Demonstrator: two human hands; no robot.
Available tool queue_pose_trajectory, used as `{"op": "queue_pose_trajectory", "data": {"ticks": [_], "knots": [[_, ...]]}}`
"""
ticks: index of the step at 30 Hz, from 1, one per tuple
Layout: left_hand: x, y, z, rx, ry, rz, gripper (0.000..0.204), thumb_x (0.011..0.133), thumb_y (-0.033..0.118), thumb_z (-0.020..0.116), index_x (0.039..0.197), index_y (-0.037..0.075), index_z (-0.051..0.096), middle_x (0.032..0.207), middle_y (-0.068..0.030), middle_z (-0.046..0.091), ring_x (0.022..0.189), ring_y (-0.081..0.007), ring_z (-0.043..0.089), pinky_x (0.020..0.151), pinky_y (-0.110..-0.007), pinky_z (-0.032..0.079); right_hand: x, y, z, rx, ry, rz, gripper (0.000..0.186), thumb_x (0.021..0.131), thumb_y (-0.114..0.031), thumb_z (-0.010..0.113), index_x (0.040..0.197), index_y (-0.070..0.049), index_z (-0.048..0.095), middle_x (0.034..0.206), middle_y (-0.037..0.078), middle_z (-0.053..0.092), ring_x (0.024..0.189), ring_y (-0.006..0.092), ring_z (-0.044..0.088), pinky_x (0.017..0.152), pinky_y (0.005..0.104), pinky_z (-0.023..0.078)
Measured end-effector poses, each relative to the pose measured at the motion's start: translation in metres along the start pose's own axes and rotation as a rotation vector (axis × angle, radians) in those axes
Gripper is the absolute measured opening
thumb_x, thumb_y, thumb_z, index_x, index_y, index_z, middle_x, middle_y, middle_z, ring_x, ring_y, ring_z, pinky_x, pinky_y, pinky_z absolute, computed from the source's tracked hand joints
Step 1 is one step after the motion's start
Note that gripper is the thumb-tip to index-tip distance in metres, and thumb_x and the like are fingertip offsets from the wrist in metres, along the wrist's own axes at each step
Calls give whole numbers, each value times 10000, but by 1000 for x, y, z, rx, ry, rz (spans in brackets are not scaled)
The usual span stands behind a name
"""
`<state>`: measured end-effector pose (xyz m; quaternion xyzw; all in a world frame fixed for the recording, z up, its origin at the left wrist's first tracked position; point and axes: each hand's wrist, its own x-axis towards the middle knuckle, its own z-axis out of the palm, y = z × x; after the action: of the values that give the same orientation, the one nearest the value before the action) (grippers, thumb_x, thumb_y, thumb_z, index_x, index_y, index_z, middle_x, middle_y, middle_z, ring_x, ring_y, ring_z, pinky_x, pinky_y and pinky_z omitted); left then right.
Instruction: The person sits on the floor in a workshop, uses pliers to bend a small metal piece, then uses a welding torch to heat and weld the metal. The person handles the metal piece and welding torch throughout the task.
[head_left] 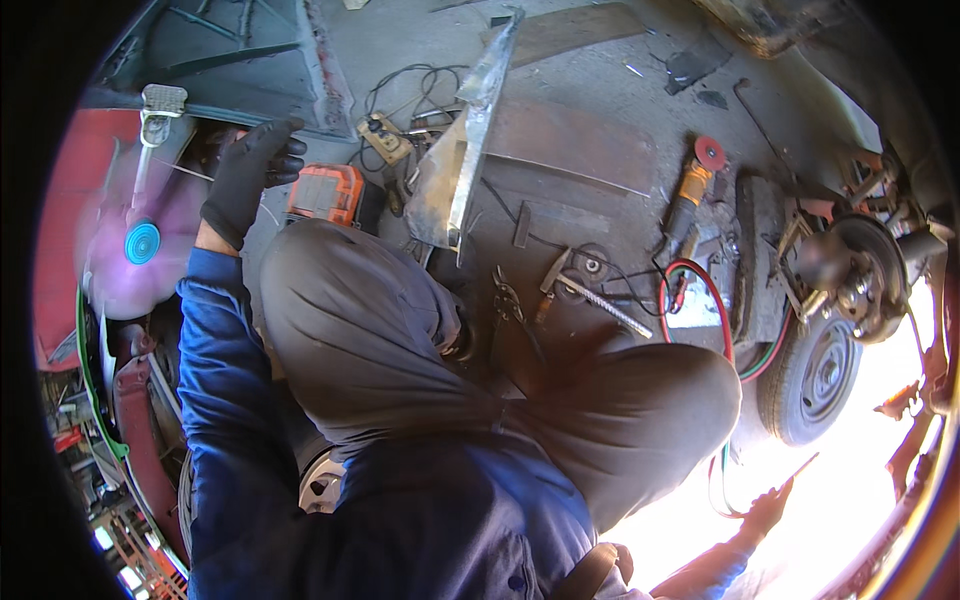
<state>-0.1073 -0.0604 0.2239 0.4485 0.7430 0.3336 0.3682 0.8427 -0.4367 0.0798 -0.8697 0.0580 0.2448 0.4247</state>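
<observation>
My left hand, in a dark glove, is stretched out at the upper left. Its fingers are loosely bent and apart, and I see nothing gripped in them. Just right of it stands an orange and black boxy machine. To its left spins a fan with a blue hub and blurred pinkish blades; a thin pale line runs between fan and glove. At the lower right, washed out by glare, my right hand is closed on a thin reddish-brown rod. Glare hides its fingers' detail.
Ahead stands an upright metal sheet. An orange angle grinder, a hammer, pliers and a red hose lie on the floor. A wheel and a brake assembly are at right. A power strip trails cables.
</observation>
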Motion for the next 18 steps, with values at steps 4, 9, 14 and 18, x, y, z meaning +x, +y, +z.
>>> {"op": "queue_pose_trajectory", "data": {"ticks": [4,9,14,18], "knots": [[12,-12,-3,-109,-100,124,418,1131,366,588,1429,113,737,1144,-64,748,967,-148,698,918,-323,584,-74,22,-22,295,125,-298,521,1176,-387,529,1588,-70,570,1015,9,542,816,121,535,818,328,484],[15,2,-3,-62,-215,380,420,1193,269,469,1500,52,655,1287,-95,721,1119,-187,715,1038,-369,580,-140,15,-74,172,384,-583,495,1184,-324,516,1564,-11,563,1133,81,622,916,157,597,905,359,530],[-31,67,9,10,-137,683,421,1177,186,458,1524,15,624,1311,-122,728,1163,-211,728,1057,-347,568,-216,-70,-107,115,654,-1139,373,1153,-249,517,1423,-22,639,1120,107,700,985,191,718,1060,364,571],[-75,116,72,204,-354,1097,367,1152,188,475,1361,5,715,1201,-114,753,1113,-178,739,1008,-332,581,-295,-199,-58,946,-25,-1283,498,1093,-445,626,1389,-46,659,1128,80,725,869,206,730,849,349,621]]}}
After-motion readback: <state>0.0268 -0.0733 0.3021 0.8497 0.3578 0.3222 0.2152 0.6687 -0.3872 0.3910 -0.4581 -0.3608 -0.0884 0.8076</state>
